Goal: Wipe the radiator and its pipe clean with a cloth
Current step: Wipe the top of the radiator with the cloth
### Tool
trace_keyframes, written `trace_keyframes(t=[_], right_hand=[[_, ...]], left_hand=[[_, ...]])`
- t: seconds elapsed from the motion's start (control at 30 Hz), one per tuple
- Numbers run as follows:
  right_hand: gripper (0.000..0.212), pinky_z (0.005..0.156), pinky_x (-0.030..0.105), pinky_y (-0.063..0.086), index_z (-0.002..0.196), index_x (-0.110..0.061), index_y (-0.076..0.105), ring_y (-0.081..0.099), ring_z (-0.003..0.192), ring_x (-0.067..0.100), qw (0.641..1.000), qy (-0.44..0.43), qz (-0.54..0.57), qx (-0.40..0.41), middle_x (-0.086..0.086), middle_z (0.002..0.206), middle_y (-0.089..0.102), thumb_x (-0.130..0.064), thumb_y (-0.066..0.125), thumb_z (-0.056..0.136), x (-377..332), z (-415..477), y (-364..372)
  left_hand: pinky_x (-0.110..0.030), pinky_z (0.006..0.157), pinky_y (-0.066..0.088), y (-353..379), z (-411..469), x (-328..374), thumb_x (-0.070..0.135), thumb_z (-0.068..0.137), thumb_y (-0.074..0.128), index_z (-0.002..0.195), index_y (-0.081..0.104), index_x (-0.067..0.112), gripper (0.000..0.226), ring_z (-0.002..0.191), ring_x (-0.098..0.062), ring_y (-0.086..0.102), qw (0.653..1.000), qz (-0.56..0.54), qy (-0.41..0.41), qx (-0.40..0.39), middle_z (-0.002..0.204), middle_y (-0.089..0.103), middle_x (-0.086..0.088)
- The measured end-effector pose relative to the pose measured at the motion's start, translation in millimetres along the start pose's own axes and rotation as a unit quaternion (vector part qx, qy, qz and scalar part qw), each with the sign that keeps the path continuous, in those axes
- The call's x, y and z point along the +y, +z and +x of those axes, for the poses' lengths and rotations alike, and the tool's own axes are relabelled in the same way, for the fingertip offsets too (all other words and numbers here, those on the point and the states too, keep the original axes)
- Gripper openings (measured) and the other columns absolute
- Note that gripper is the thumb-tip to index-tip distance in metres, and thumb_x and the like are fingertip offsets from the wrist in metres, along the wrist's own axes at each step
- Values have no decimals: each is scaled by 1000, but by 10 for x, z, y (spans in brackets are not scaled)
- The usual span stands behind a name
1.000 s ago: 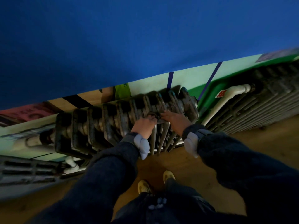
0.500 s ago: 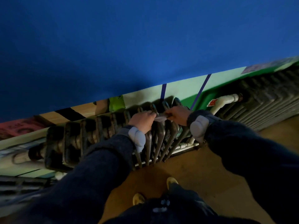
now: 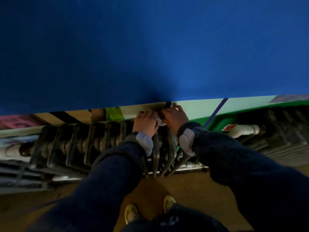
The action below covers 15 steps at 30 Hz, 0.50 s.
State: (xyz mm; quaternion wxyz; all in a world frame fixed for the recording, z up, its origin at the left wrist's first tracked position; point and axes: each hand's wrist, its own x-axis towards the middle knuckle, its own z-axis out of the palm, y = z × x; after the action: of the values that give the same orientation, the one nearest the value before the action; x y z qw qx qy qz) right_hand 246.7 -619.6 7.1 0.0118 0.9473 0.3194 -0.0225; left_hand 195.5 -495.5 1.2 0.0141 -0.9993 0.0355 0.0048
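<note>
Head camera, looking down along two dark sleeves toward the foot of a blue wall (image 3: 150, 56).

Shows the left hand (image 3: 147, 122) and the right hand (image 3: 174, 117) brought together just above the top of the dark ribbed radiator (image 3: 83, 144), close against the wall. Pinches a small pale cloth (image 3: 159, 121) between them with curled fingers of both hands, bunched into a wad. Reads as gathering or regripping the cloth over the ribs near the radiator's right end, ahead of a fresh pass. Places the white pipe (image 3: 245, 129) well to the right of both hands, untouched, with a red tag (image 3: 229, 127) near its left end.

To do this step well:
- Open the wad and fold it flat, clean face outward, instead of wiping with a ball.
- Lay it over the fingertips and press into each gap between ribs in turn.
- Work from the top down, so loosened dust falls onto parts not yet wiped.
- Steady the body with the free hand on a rib top rather than leaning on the wall.
- Turn to a clean face often; looks grimy in the hollows.
- Finish on the pipe: wrap the cloth round it and slide along.
</note>
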Motion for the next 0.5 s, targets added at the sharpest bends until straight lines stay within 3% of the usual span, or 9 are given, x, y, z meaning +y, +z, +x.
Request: trace_keyframes(t=[0.07, 0.1, 0.13, 0.2, 0.3, 0.37, 0.4, 0.47, 0.5], right_hand=[[27, 90, 32, 23, 102, -10, 61, 61, 98, 22, 998, -13, -29, 46, 7, 102, 66, -22, 65, 79, 8, 14, 0], [30, 83, 33, 26, 88, -9, 65, 66, 80, 22, 998, -14, -38, 50, 7, 87, 68, -20, 76, 63, 8, 14, 18], [27, 79, 34, 28, 78, -9, 67, 66, 68, 22, 995, -21, -42, 84, 6, 75, 66, -18, 78, 55, 25, 19, 83], [17, 81, 37, 31, 69, -11, 68, 65, 62, 22, 996, -38, -38, 76, 4, 68, 63, -20, 55, 63, 11, -39, 161], [39, 89, 38, 30, 71, -17, 71, 65, 69, 18, 998, -52, -36, 30, -2, 69, 65, -21, 32, 67, -36, -134, 294], [47, 104, 41, 22, 96, -16, 71, 62, 96, 20, 998, -38, -32, -30, 2, 95, 67, -21, 28, 77, -58, -186, 231], [51, 110, 43, 13, 114, -12, 62, 52, 114, 22, 996, -37, -25, -74, 6, 114, 61, -21, 23, 84, -69, -203, 212], [47, 114, 42, 3, 129, -9, 48, 35, 129, 24, 996, -56, -49, -50, 8, 131, 49, -20, 20, 92, -42, -197, 228], [43, 114, 42, 8, 125, -9, 52, 40, 126, 23, 997, -50, -52, -36, 7, 126, 53, -17, 26, 92, -61, -227, 234]], left_hand=[[-30, 87, 44, -9, 20, 50, 29, 74, 66, 90, 67, 9, 25, 84, -23, 64, 996, 16, 2, 89, 86, 66, -7], [-30, 83, 44, 11, 25, 55, 30, 69, 65, 76, 68, 11, 20, 70, -21, 65, 993, 38, 4, 111, 71, 66, -3], [-33, 84, 40, 15, 19, 55, 28, 68, 58, 69, 68, 13, 18, 63, -20, 64, 994, 48, 9, 102, 64, 64, -1], [-38, 88, 33, 89, -30, 39, 24, 70, 45, 65, 66, 14, 24, 61, -20, 63, 997, 62, 17, 52, 60, 63, 0], [-40, 94, 30, 174, -120, 48, 20, 73, 42, 59, 64, 13, 27, 61, -20, 64, 995, 88, 26, 40, 56, 62, -1], [-40, 96, 28, 215, -181, 56, 18, 70, 58, 59, 65, 14, 14, 60, -20, 63, 991, 111, 42, 58, 56, 62, 0], [-40, 96, 28, 229, -193, 64, 16, 63, 70, 60, 66, 13, 6, 59, -20, 63, 991, 107, 48, 68, 56, 62, 0], [-40, 96, 27, 236, -195, 82, 16, 52, 83, 60, 66, 13, 19, 57, -21, 63, 991, 104, 47, 66, 55, 62, 0], [-40, 96, 27, 219, -213, 82, 16, 52, 83, 60, 67, 14, 18, 57, -21, 63, 991, 99, 47, 70, 55, 62, 0]])
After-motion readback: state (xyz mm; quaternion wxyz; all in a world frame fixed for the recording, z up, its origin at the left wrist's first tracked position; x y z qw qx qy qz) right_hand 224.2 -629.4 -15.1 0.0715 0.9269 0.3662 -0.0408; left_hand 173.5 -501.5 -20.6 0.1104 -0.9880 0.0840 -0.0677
